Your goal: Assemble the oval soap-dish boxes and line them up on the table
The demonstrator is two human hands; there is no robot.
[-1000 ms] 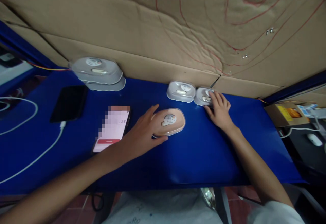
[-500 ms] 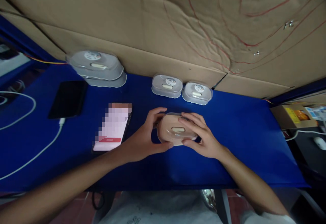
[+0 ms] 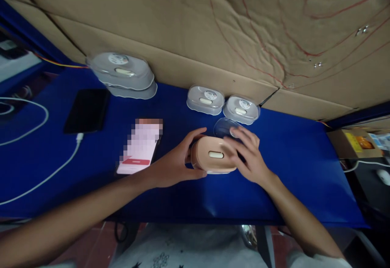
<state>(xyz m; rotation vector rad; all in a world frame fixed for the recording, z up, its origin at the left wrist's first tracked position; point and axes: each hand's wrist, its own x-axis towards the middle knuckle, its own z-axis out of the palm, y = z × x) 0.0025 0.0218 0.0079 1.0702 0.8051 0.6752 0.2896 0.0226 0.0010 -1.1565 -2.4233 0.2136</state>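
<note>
My left hand (image 3: 185, 160) is wrapped round the left side of a peach-coloured oval box (image 3: 215, 164), its thumb at the front and fingers behind. A cream oval piece (image 3: 216, 155) shows in the middle of the box's top. Just beyond the box is a clear plastic cover (image 3: 222, 127), off the box. The curled fingers of my right hand (image 3: 248, 154) are on the cover's right end, partly hiding it and a pale round sticker. My right thumb lies close to the box's right edge; whether it touches cannot be made out.
Two grey boxes with clear covers, a left one (image 3: 204, 102) and a right one (image 3: 241, 110), stand by the cardboard wall (image 3: 152, 24). Stacked grey boxes (image 3: 124, 72) are farther left. A lit phone (image 3: 141, 146) and a dark phone (image 3: 87, 111) on a white cable lie left.
The clear cover has come off the peach box and moved beyond it with my right hand. My left hand keeps its hold. The view has shifted slightly.
</note>
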